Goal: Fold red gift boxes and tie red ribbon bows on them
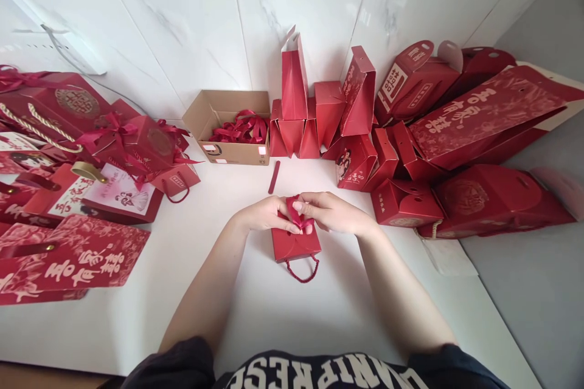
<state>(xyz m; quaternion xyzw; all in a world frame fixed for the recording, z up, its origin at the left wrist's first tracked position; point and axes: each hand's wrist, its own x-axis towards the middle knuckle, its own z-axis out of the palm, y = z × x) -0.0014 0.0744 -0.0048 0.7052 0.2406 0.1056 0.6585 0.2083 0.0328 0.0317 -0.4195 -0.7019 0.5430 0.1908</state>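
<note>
A small red gift box (296,246) stands on the white table in front of me, its red cord handle (303,278) hanging toward my body. Red ribbon (293,206) is gathered on top of the box, between both hands. From the left, my left hand (270,214) pinches the ribbon near its loop. My right hand (325,211) is closed on the ribbon from the other side, thumb and fingers pressed together. The fingers partly cover the ribbon and the upper part of the box.
A cardboard box (237,153) of red ribbons stands near the wall, with a dark red strip (274,177) before it. Several decorated boxes (123,191) crowd the left; more red boxes (406,202) stand at the back and right.
</note>
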